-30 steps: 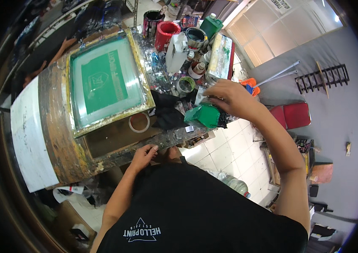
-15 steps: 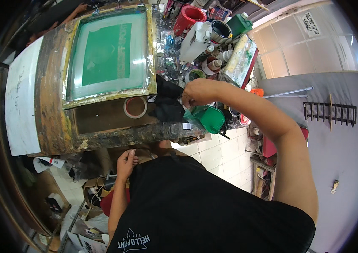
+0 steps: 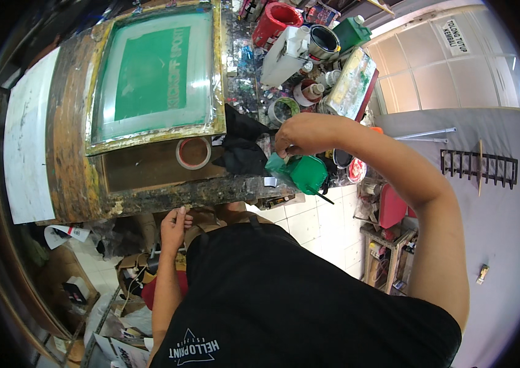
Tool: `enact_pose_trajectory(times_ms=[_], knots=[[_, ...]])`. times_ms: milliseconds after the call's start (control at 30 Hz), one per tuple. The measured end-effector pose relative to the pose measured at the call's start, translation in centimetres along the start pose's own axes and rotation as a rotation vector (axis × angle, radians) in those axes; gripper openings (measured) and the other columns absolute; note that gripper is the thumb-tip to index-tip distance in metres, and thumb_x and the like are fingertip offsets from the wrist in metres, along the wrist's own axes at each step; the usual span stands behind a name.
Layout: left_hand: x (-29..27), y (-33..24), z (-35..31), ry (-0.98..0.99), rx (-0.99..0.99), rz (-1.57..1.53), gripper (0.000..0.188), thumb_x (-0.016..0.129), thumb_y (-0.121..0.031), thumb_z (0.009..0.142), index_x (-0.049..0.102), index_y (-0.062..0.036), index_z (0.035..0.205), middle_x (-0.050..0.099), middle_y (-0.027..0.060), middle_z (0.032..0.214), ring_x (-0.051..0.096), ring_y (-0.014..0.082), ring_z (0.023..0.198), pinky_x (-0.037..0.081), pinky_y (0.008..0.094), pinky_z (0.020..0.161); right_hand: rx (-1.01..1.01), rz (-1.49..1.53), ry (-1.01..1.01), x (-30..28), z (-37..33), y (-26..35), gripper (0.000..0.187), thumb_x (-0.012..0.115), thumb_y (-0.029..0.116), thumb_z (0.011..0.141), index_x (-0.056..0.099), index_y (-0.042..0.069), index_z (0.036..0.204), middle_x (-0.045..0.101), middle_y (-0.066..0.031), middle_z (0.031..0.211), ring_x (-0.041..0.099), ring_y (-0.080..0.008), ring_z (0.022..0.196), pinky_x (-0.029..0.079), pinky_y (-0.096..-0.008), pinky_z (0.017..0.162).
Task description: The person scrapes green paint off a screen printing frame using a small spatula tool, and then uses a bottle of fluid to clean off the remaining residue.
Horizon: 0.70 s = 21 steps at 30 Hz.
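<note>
My right hand (image 3: pixel 302 133) reaches across the right end of the table, its fingers drawn together and pointing down. Whatever is between those fingertips cannot be made out. Just below them is a green translucent plastic piece (image 3: pixel 276 164), beside a green plastic container (image 3: pixel 308 173) with a dark stick poking out. A crumpled black cloth (image 3: pixel 244 150) lies left of that hand. At the table's front edge, my left hand (image 3: pixel 175 227) is loosely curled with nothing visible in it. A framed printing screen (image 3: pixel 151 76) with a green stencil area rests on the table above my left hand.
A tape roll (image 3: pixel 193 153) lies by the screen's lower edge. Behind my right hand crowd a red bucket (image 3: pixel 277 23), a white jerrycan (image 3: pixel 285 58), an open paint can (image 3: pixel 323 42) and a greenish tape roll (image 3: pixel 283 111). A shelf (image 3: pixel 389 257) stands right of the tiled floor.
My right hand has shifted slightly right and its fingertips have moved off the plastic piece. My left hand has moved a little left and up to the table's edge. The view has shifted slightly.
</note>
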<state>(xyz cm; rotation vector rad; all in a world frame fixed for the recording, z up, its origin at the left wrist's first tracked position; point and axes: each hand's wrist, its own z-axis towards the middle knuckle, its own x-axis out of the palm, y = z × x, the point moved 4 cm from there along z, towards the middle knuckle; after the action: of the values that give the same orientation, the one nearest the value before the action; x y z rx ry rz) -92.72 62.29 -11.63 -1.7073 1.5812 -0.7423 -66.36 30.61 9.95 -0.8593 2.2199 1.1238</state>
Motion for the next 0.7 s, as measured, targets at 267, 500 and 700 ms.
enact_pose_trajectory(times_ms=[267,500,700], knots=[[-0.2,-0.8,0.1,0.025,0.001,0.039,0.045,0.058,-0.041,0.105,0.069,0.0027,0.104,0.069,0.0073,0.084,0.062,0.0113,0.074,0.053,0.0293,0.069,0.005,-0.011,-0.004,-0.7,-0.9,1.1,0.009,0.068,0.010,0.086,0.072,0.006,0.094,0.070,-0.0095,0.094,0.067,-0.0320,0.092,0.052,-0.0436,0.080],[-0.6,-0.9,0.3,0.047,-0.001,0.088,0.042,0.058,-0.038,0.105,0.070,0.0023,0.107,0.070,0.0091,0.086,0.064,0.0137,0.076,0.054,0.0317,0.072,0.029,-0.007,-0.048,-2.2,-2.7,1.8,0.011,0.067,0.010,0.086,0.073,0.009,0.096,0.072,-0.0085,0.098,0.068,-0.0313,0.094,0.053,-0.0430,0.080],[-1.1,-1.2,0.6,0.062,0.011,0.126,0.043,0.058,-0.038,0.105,0.069,0.0029,0.109,0.070,0.0099,0.086,0.065,0.0151,0.076,0.054,0.0329,0.072,0.151,0.181,-0.465,-2.0,-9.9,1.1,0.012,0.070,0.007,0.088,0.069,0.007,0.099,0.069,-0.0094,0.101,0.067,-0.0309,0.095,0.053,-0.0417,0.080]])
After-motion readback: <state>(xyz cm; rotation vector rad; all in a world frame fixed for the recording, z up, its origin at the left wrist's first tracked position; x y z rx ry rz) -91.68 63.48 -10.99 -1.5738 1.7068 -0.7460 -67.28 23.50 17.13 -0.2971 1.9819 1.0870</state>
